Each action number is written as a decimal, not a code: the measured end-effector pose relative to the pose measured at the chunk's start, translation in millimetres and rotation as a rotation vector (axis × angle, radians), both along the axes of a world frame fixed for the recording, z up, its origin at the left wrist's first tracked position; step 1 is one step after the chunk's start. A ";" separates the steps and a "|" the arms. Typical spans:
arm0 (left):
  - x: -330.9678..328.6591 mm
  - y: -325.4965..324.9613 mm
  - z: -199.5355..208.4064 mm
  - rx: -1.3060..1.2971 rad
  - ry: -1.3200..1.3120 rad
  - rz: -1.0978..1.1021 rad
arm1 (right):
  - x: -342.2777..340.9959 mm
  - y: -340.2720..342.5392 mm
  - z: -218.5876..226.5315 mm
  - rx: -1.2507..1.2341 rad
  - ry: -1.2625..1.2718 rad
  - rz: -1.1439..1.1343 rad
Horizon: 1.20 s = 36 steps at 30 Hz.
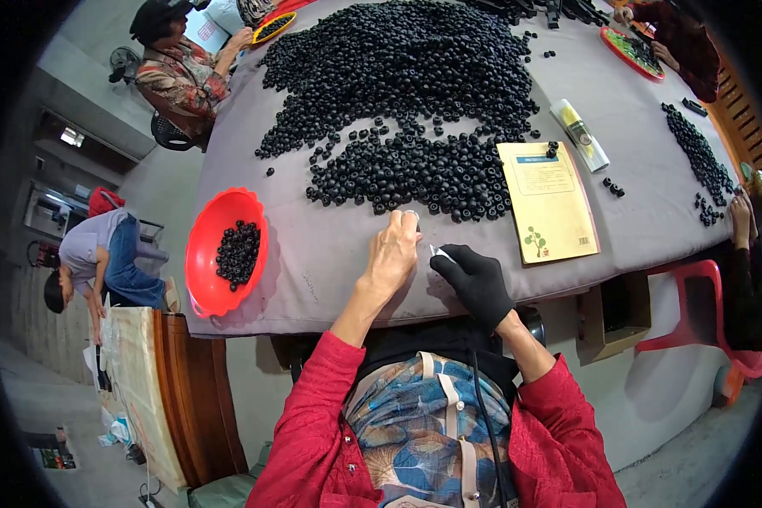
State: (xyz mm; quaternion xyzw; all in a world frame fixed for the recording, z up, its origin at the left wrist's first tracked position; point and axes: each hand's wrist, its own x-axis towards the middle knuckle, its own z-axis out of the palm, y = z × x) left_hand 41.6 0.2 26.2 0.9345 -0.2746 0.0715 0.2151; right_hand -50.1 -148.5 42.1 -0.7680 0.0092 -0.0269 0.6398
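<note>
My left hand (392,254) is bare and rests on the grey table cloth (330,254), fingers reaching toward the near edge of a big heap of small black ring-shaped parts (415,173); a ring shows on one fingertip. My right hand (476,279) wears a black glove and pinches a small pale blade-like tool (438,251) beside the left hand. Whether the left fingers grip a part cannot be told.
A red bowl (201,254) holding several black parts sits at the left table edge. A yellow booklet (550,199) and a wrapped pale roll (579,134) lie to the right. Other people work at the far and right sides. A red chair (703,313) stands right.
</note>
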 end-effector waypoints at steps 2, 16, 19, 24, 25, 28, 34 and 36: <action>-0.8 6.3 -1.2 -0.072 0.032 -0.040 | 0.3 1.4 -4.7 -0.019 -0.020 0.009; -41.7 4.8 -7.8 -1.285 1.078 -0.059 | 0.8 4.4 0.3 0.052 -0.018 -0.017; -42.8 7.0 -10.8 -1.323 1.066 -0.019 | 1.8 5.9 -3.0 -0.036 -0.018 -0.014; -43.4 6.9 -10.8 -1.352 1.044 -0.011 | 1.8 4.9 -4.1 -0.082 0.006 0.009; -43.6 7.1 -9.7 -1.353 1.045 -0.010 | 2.1 4.4 -4.1 -0.094 -0.011 0.017; -44.7 9.1 -9.5 -1.212 0.988 -0.035 | 1.8 5.3 -3.5 -0.109 -0.034 -0.011; -50.0 6.3 -10.0 -1.053 0.814 0.068 | 3.0 5.7 -5.4 -0.159 -0.014 -0.003; -48.8 6.9 -12.1 -1.149 0.839 0.044 | 1.4 5.8 -1.8 -0.107 -0.001 -0.013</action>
